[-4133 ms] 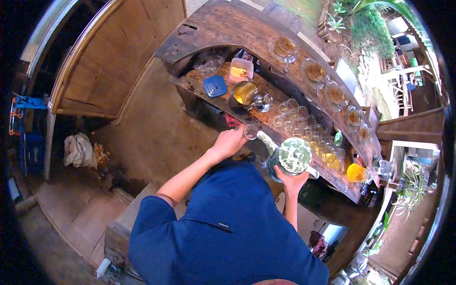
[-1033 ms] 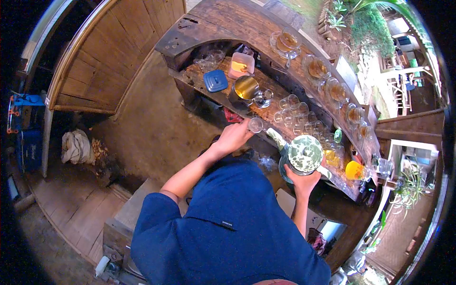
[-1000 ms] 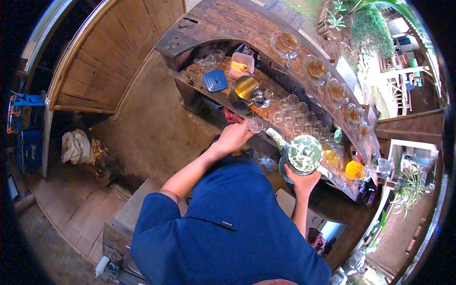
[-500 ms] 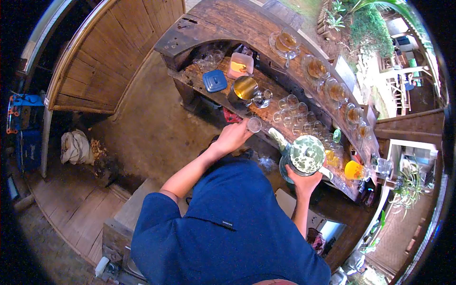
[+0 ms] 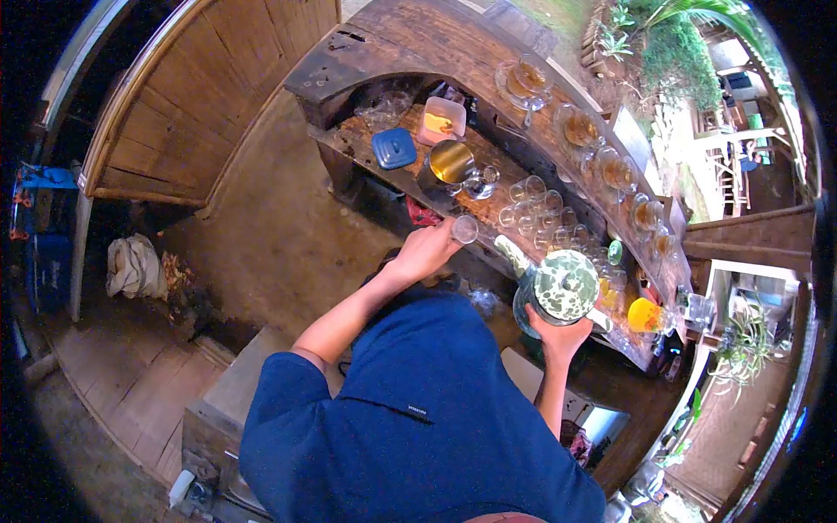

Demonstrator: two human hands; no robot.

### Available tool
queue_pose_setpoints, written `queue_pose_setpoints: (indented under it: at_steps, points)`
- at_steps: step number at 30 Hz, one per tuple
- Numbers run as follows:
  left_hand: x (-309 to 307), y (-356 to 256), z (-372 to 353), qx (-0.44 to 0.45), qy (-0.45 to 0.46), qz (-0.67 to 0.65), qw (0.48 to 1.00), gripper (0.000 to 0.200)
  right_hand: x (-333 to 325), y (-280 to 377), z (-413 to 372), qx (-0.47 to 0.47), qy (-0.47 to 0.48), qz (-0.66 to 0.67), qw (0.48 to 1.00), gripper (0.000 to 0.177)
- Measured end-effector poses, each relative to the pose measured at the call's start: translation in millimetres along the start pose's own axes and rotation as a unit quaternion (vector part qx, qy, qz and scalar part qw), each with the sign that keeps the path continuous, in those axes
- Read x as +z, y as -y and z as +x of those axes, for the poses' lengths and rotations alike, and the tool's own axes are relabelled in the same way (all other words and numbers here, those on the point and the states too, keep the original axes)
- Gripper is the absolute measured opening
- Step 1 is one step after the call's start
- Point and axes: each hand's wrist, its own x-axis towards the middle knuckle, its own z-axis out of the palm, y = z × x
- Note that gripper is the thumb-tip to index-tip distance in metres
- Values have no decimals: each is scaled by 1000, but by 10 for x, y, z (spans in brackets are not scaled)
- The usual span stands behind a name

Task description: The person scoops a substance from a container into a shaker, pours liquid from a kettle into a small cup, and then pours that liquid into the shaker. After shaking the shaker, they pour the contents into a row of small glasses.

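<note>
My left hand (image 5: 425, 250) is closed around a small clear glass (image 5: 465, 229), held in front of the lower shelf. To its right, my right hand (image 5: 558, 334) grips the side of a green-and-white mottled enamel teapot (image 5: 565, 283) with a lid. The teapot's spout (image 5: 513, 254) points up and left toward the glass, with a gap between them. Its fingers are partly hidden under the pot. Beyond both hands, several small clear glasses (image 5: 545, 213) stand in rows on the wooden shelf (image 5: 490, 207).
On the shelf sit a blue lid (image 5: 394, 148), a pink container (image 5: 441, 120) and a gold-coloured metal pot (image 5: 451, 162). Cups of amber drink on saucers (image 5: 581, 129) line the raised counter (image 5: 410, 39). A yellow container (image 5: 645, 315) stands at the right end.
The camera view has shifted very slightly. Both hands keep their hold on the glass and the teapot, with almost no visible movement.
</note>
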Motion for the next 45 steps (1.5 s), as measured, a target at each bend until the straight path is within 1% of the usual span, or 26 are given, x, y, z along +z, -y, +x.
queue_pose_setpoints:
  at_steps: [4, 7, 9, 12, 15, 18, 22, 24, 26, 27, 29, 31, 36, 38, 43, 45]
  points:
    - [-14, 0, 1, -9, 9, -2, 1000, 36, -3, -80, -6, -12, 0, -4, 1000, 110]
    - [6, 30, -1, -11, 11, 1, 1000, 37, 2, -78, -9, 13, 2, 11, 1000, 109]
    - [0, 31, 0, -12, 11, 1, 1000, 38, -8, -80, 2, -30, -7, -25, 999, 109]
    - [-37, 1, -6, -5, 10, -4, 1000, 38, 5, -79, -3, -37, -15, -23, 999, 109]
    - [-47, -12, -6, -1, 6, -7, 1000, 38, 3, 8, 9, -32, 2, -34, 999, 109]
    - [-15, 19, 3, -4, 8, -7, 1000, 38, 23, -131, -8, -32, -4, -15, 999, 109]
    - [-3, 44, -12, 14, -6, -16, 1000, 37, 33, -96, 0, -34, 10, -13, 999, 109]
    - [-18, 20, 5, 26, -13, -15, 999, 36, 52, -34, -5, -3, 8, 15, 1000, 108]
    - [-72, -25, 4, -2, 13, -17, 1000, 36, 59, -48, -7, -14, -2, 1, 1000, 108]
    - [-76, -30, 16, 0, 12, -18, 1000, 36, 63, -69, -13, -23, -7, -11, 1000, 108]
    - [-90, -22, 17, -21, 40, -28, 999, 37, 72, -130, -11, -13, 4, -7, 1000, 109]
    - [-95, -14, 6, -24, 41, -20, 999, 38, 90, -161, -12, -4, 16, -2, 1000, 111]
    - [-100, -26, 21, -25, 43, -23, 999, 39, 127, -125, 1, -42, -1, -3, 999, 117]
    - [-157, -84, 6, -8, 25, -20, 999, 37, 131, -105, -4, -25, 3, 23, 999, 117]
    - [-135, -58, 4, -18, 36, -25, 999, 36, 128, -112, -1, -31, 7, -42, 999, 117]
    - [-181, -111, -1, -26, 42, -26, 998, 36, 154, -140, -9, -24, 8, -17, 1000, 117]
